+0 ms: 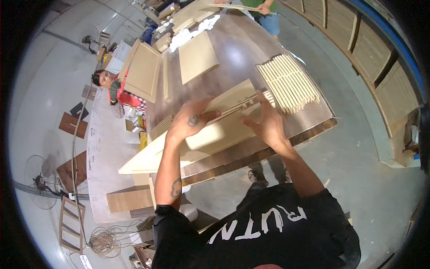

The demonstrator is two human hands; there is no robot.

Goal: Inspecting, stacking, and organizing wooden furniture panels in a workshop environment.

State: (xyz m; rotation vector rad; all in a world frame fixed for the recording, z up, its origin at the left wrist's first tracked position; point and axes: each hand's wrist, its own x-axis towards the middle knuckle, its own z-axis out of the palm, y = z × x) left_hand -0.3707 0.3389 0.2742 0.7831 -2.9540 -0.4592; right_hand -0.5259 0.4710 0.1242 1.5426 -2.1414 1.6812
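A pale flat wooden panel point(219, 139) lies slanted at the table's near edge. Across it run a few thin wooden strips point(235, 108). My left hand point(190, 121) is closed over their left part, its thumb lying along them; some of its fingers are hidden. Near their right end, my right hand point(267, 123) is open, thumb and forefinger spread apart on either side of the strips. Small light pieces point(249, 104) show between my hands, too small to make out. Just beyond my right hand lies a neat row of round-ended wooden sticks point(289, 83).
The brown table point(237, 47) carries another flat panel point(197, 56) and white cloths point(195, 33). At the left, a person in red point(127, 98) is beside an upright framed panel point(143, 74). Another person point(266, 18) holds a board at the far end. Coiled cable point(107, 242) lies lower left.
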